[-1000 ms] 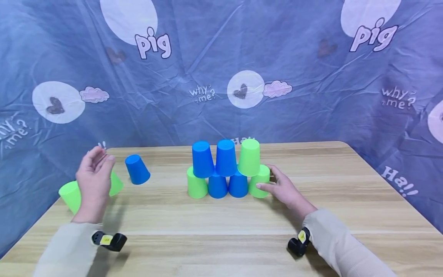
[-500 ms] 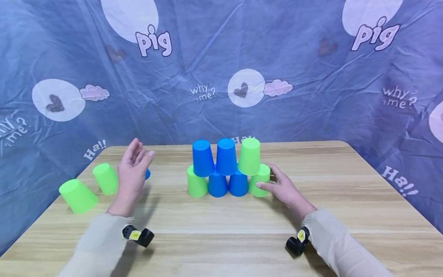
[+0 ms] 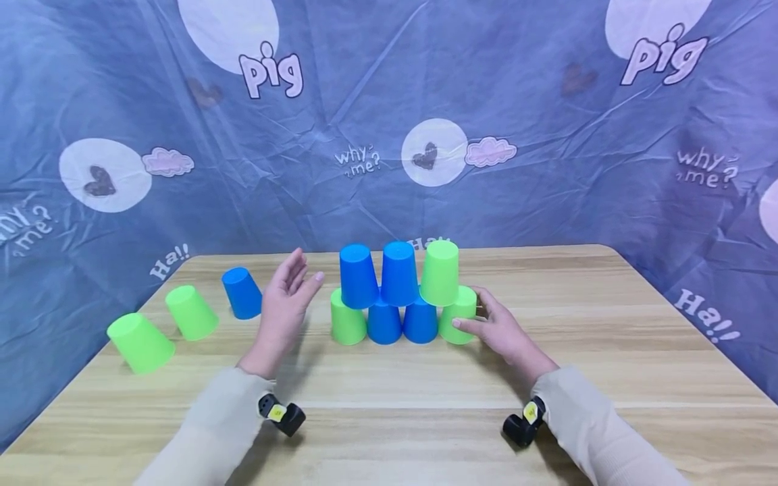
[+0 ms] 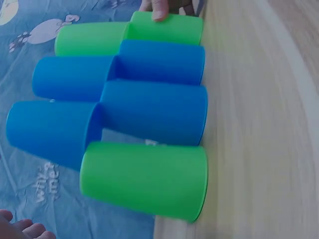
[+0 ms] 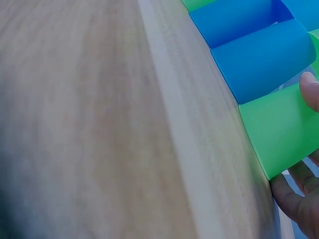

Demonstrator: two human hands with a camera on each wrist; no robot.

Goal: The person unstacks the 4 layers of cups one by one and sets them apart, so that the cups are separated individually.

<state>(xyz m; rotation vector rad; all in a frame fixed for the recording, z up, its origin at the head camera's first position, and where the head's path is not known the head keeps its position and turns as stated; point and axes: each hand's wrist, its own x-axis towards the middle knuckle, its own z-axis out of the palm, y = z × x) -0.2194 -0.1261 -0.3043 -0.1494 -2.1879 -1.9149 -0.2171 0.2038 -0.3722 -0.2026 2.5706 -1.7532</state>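
Observation:
Upside-down plastic cups form two tiers at the table's middle. On top stand two blue cups, the left one (image 3: 358, 277) and the middle one (image 3: 399, 274), plus a green cup (image 3: 440, 273). Below them, blue cups (image 3: 384, 324) stand between a left green cup (image 3: 348, 318) and a right green cup (image 3: 458, 316). My right hand (image 3: 500, 332) grips that right green cup, thumb in front and fingers behind; the right wrist view shows the thumb (image 5: 310, 92) on its side. My left hand (image 3: 284, 307), fingers loosely extended and holding nothing, hovers left of the stack.
Left of my left hand, a blue cup (image 3: 242, 293) and two green cups, a farther one (image 3: 191, 312) and a nearer one (image 3: 141, 343), stand upside down on the wooden table (image 3: 389, 432). A blue printed cloth (image 3: 340, 88) hangs behind the table's back edge.
My left hand has moved right, from over the loose cups at the left to beside the stack. The loose cups behind it have come into sight. My right hand stays at its cup.

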